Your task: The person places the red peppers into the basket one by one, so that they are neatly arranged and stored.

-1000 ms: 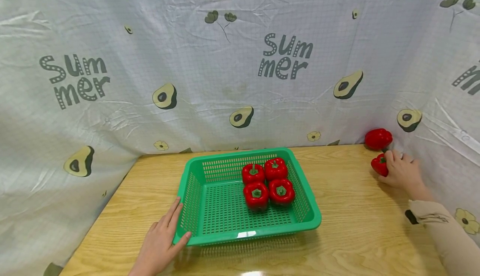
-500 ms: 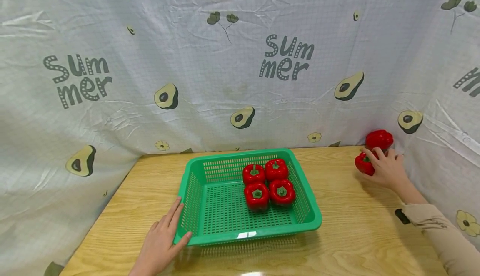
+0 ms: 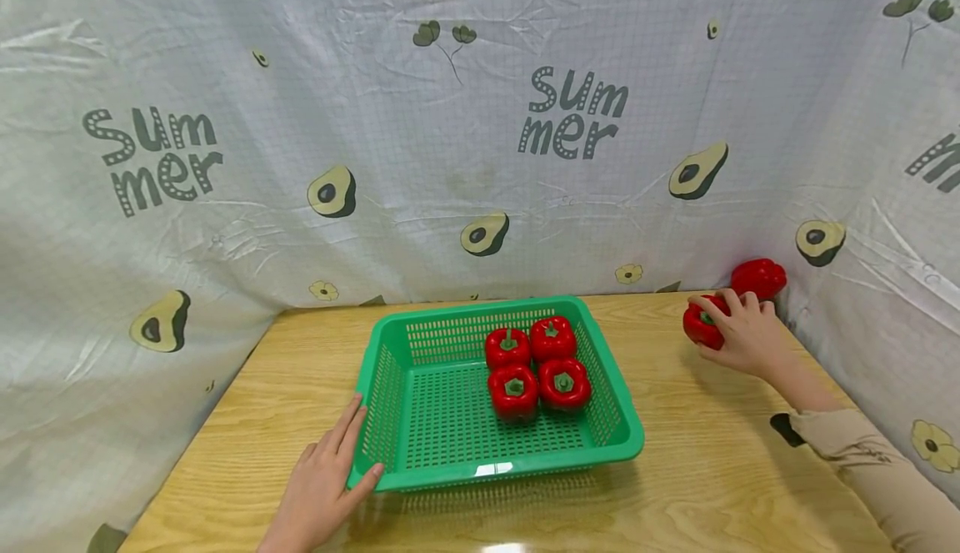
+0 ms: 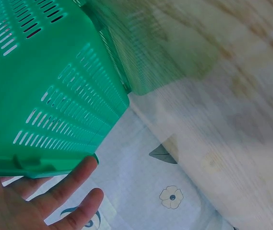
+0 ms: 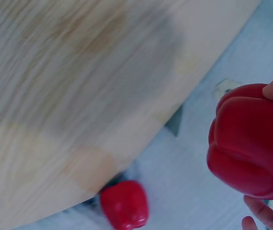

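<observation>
My right hand (image 3: 750, 340) grips a red bell pepper (image 3: 697, 328) above the right side of the table. The right wrist view shows this pepper (image 5: 251, 141) close up, between thumb and fingers, apart from the wood. Another red bell pepper (image 3: 761, 278) lies behind, at the table's far right corner. Several red bell peppers (image 3: 513, 394) sit together in the right half of a green plastic basket (image 3: 420, 480), their green stems visible. At the basket's front left corner my left hand (image 3: 318, 478) rests with extended fingers against the rim.
The basket stands mid-table on the wooden tabletop (image 3: 675, 436). A pale printed cloth (image 3: 405, 136) hangs behind and along both sides of the table. A dark object (image 3: 786, 429) shows beside the right sleeve.
My right hand has brought the bell pepper leftward, away from the far right corner and toward the basket. The left hand and the basket have stayed in place.
</observation>
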`<state>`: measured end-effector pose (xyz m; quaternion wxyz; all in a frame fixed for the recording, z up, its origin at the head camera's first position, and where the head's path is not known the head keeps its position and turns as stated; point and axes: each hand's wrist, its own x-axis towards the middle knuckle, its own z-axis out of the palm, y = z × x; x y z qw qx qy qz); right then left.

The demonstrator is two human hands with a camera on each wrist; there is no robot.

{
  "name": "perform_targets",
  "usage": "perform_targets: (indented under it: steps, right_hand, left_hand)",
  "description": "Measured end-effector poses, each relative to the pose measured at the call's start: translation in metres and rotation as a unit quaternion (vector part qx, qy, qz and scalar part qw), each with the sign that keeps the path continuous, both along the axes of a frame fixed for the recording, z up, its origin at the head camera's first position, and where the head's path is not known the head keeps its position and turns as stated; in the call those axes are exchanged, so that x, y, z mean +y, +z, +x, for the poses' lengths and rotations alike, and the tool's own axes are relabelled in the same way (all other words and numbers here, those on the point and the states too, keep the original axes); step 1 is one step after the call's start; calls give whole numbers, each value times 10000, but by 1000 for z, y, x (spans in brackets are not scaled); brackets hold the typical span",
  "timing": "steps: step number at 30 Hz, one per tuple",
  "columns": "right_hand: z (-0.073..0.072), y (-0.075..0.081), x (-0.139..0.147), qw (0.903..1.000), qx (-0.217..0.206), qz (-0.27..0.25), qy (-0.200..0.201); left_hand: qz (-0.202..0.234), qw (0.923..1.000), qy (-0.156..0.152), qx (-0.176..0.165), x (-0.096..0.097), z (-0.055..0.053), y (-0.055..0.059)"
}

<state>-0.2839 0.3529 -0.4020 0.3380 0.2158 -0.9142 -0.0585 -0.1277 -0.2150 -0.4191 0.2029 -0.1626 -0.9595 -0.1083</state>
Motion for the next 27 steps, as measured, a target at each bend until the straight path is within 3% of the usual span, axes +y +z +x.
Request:
perform_targets:
  steps: [12, 21, 27]
  right_hand:
    - [10, 27, -48, 9980, -237, -158, 568]
    - [21, 48, -84, 9948, -496, -213, 867]
    - [27, 61, -106, 9919, -456, -119, 1180]
  left_hand:
    - [-71, 9999, -10, 83, -1, -1, 0]
    - [-230, 9997, 69, -43, -2, -1, 6]
    - [-268, 9995, 144, -55, -1, -1, 9]
